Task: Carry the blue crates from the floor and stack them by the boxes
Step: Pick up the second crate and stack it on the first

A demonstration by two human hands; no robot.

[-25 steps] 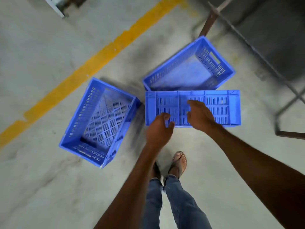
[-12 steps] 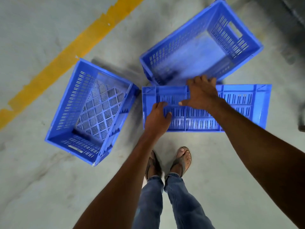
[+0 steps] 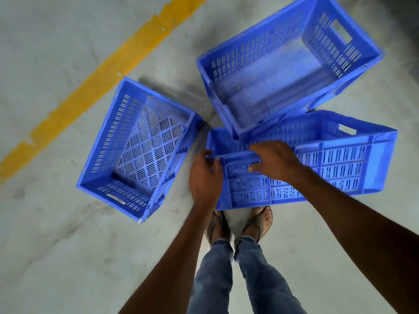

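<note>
The left hand (image 3: 205, 175) and right hand (image 3: 274, 162) clasp the near crate's (image 3: 340, 164) rim; a wider grip would steady lifting.

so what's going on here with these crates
A person stands over three blue crates on the floor. Their left grip holds the left corner of the near crate, and their right grip curls over its top rim. The far crate overlaps its back rim. The left crate lies beside the yellow line.
</note>
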